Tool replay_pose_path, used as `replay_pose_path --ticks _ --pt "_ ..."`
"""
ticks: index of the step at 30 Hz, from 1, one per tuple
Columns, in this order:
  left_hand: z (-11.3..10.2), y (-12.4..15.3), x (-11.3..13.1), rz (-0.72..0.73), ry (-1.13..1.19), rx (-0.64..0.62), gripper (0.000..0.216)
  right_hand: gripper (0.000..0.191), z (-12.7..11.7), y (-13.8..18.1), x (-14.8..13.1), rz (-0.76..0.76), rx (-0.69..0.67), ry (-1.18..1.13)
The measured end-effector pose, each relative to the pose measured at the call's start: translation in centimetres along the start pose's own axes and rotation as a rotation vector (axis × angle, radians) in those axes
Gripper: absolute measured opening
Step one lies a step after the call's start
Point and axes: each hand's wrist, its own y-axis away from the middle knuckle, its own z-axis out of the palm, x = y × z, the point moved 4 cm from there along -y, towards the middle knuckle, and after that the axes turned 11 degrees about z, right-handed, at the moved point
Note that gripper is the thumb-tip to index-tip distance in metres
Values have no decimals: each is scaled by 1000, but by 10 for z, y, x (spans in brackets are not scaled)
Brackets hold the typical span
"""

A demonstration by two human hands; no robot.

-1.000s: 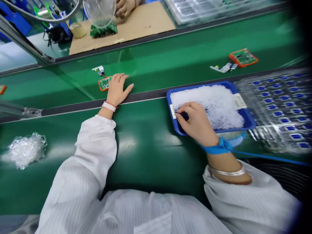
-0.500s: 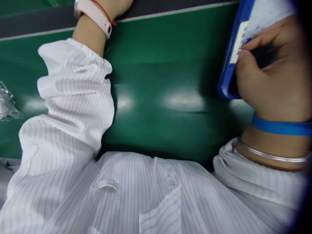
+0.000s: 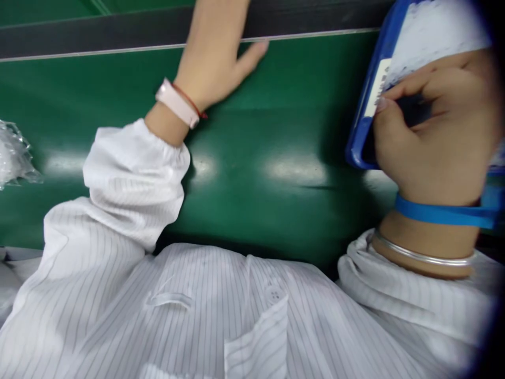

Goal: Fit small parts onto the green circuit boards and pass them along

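Note:
My left hand (image 3: 213, 63) lies flat on the green bench (image 3: 276, 131), its thumb stretched out to the right against the dark rail (image 3: 98, 37). Its fingers run out of the top of the picture. It wears a pale wristband and a red thread. My right hand (image 3: 437, 142) is curled over the near left corner of a blue tray (image 3: 365, 100), with thumb and fingers pinched on a small dark object (image 3: 410, 108). White flaky material (image 3: 430, 31) fills the tray. A blue strap and a metal bangle circle that wrist.
A crumpled clear plastic wrap (image 3: 13, 155) lies at the far left edge of the bench. My white striped smock and sleeves fill the lower half of the view. The right edge is dark and blurred.
The camera has dropped low toward my body. My left hand has slid right and back toward me along the rail. My right hand has stayed pinched at the tray corner.

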Motion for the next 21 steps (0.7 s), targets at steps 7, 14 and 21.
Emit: replay_pose_path --ticks 7,14,21 --pt "15 70 62 210 128 -83 75 12 1 -1 -3 -15 -30 -40" --pt "23 106 104 183 317 -57 78 8 0 -3 -7 18 -65 -7" --pt "25 107 105 220 246 14 77 7 1 -5 -6 -17 4 -14"
